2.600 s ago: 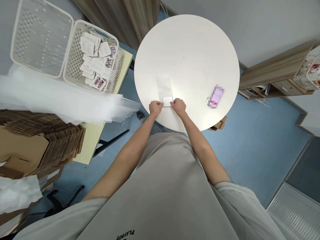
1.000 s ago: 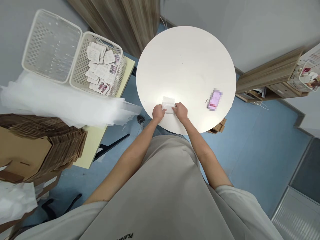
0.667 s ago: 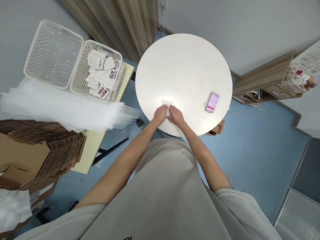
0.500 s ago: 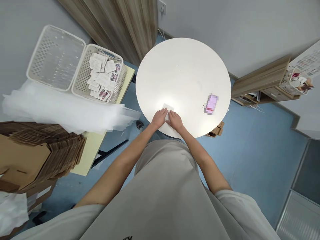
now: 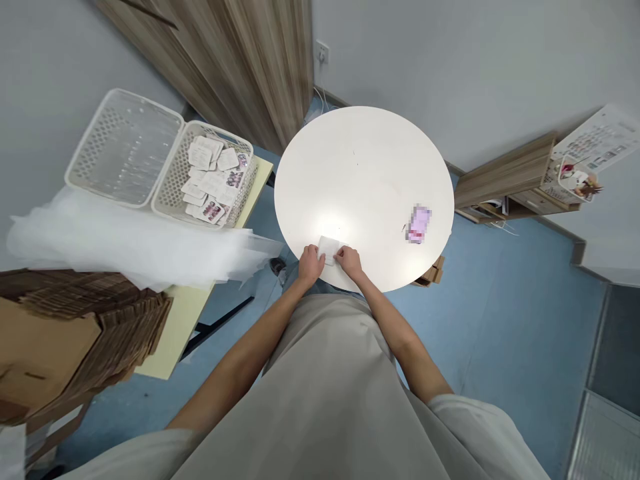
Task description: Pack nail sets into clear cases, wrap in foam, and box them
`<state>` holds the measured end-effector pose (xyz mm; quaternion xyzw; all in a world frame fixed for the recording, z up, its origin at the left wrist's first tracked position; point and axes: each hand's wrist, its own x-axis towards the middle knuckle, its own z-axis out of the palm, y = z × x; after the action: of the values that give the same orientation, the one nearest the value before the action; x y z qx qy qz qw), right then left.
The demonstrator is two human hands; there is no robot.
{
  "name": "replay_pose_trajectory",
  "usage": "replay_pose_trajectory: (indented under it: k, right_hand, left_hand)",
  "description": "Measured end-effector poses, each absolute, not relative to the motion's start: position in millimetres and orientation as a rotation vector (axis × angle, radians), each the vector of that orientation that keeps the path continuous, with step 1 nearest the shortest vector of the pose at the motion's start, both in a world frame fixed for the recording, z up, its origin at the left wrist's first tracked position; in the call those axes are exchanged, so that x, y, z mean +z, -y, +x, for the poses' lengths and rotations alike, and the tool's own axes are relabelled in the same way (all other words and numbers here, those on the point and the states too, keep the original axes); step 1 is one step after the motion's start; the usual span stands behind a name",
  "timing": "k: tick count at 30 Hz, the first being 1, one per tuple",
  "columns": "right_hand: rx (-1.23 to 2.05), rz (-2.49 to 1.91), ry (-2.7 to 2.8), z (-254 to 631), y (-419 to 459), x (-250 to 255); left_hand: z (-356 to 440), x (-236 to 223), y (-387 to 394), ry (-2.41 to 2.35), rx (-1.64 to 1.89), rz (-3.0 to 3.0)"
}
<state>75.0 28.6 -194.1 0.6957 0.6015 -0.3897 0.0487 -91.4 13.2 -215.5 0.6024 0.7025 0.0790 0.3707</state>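
Observation:
A small white, flat, square-looking packet (image 5: 329, 249) lies near the close edge of the round white table (image 5: 367, 157). My left hand (image 5: 311, 264) is closed at its left side, with the thumb on the packet and the fingers curled along the edge. At the packet's right edge, my right hand (image 5: 349, 261) pinches with thumb and forefinger. Whether the packet is a folded sheet or a wrapped item is too small to make out. A pixelated purple thing (image 5: 419, 223) rests farther right on the table.
To the left, an open white basket (image 5: 205, 175) holds several small packs, beside white translucent sheets (image 5: 125, 233) on a pale yellow table (image 5: 193, 303). Flattened cardboard boxes (image 5: 75, 340) are stacked nearer. A wooden cabinet (image 5: 510, 170) stands at right; cardboard boxes (image 5: 431, 273) sit below the table.
My hands have moved apart from over the packet to its two sides, so more of it shows. The right hand has gone from lying on it to a pinch. The view has tilted upward.

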Motion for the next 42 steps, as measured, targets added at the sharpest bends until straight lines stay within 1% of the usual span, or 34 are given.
replay_pose_trajectory:
  k: [3,10,14,18,22,27,32,37,42]
  right_hand:
    - [-1.304,2.342,-1.703,76.1,-21.0,-198.7]
    - [-1.288,2.495,-1.615,51.8,-18.4,-204.2]
    - [-1.307,2.483,-1.674,9.9,-46.0,-205.3]
    - [-1.275,2.398,-1.655,-32.6,-76.5,-200.4]
    - [-1.228,2.357,-1.615,-43.7,-85.5,-185.1]
    - [-1.193,2.411,-1.666,-30.4,-69.4,-162.1]
    - [-1.397,2.441,-1.797,-20.8,-44.5,-145.7]
    - [-1.629,2.246,-1.929,-27.5,-26.6,-138.8]
    - [-1.725,2.008,-2.070,-49.3,-13.6,-134.2]
  left_hand:
    - [-91.5,-214.3,-21.2,-1.748,0.124,1.606]
    - [-108.5,-211.6,-36.6,-1.669,0.064,1.662]
    - [-146.0,-210.1,-58.3,-1.727,0.055,1.631]
    - [-183.0,-204.8,-85.7,-1.756,-0.065,1.586]
    - [-198.6,-191.5,-96.5,-1.694,-0.086,1.597]
    - [-211.8,-170.7,-80.4,-1.682,0.043,1.562]
    - [-228.7,-149.3,-50.4,-1.723,0.343,1.358]
    - [-242.4,-126.2,0.6,-1.835,0.604,1.139]
    - [-274.0,-108.1,65.7,-1.968,0.746,0.963]
